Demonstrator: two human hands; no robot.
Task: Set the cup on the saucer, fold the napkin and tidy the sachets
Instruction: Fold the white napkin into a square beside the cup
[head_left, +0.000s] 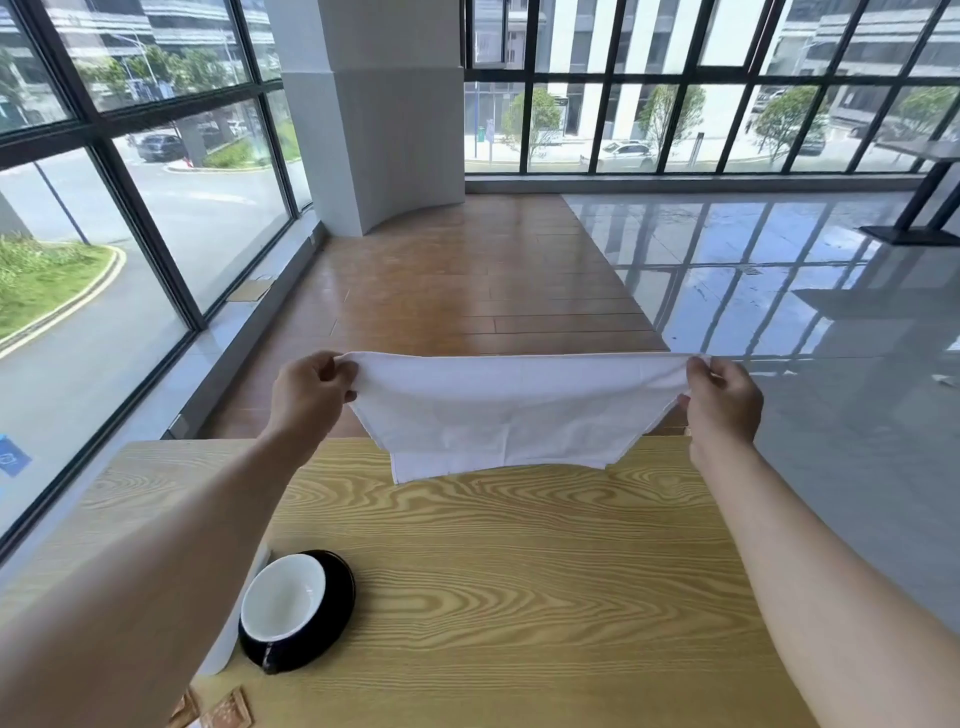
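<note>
A white cloth napkin (498, 415) hangs stretched in the air above the far edge of the wooden table (519, 571). My left hand (309, 389) pinches its upper left corner and my right hand (722, 400) pinches its upper right corner. The napkin looks doubled over, its lower edges hanging loose. A black cup with a white inside (283, 597) sits on a black saucer (340, 597) at the table's near left, partly behind my left forearm. Brown sachets (226, 712) lie at the bottom edge, mostly hidden.
A white object (228, 644) stands left of the saucer, mostly behind my left forearm. Glass windows run along the left and back, with a white pillar (374, 114) between them. A dark table base (919, 223) stands at the far right on the shiny floor.
</note>
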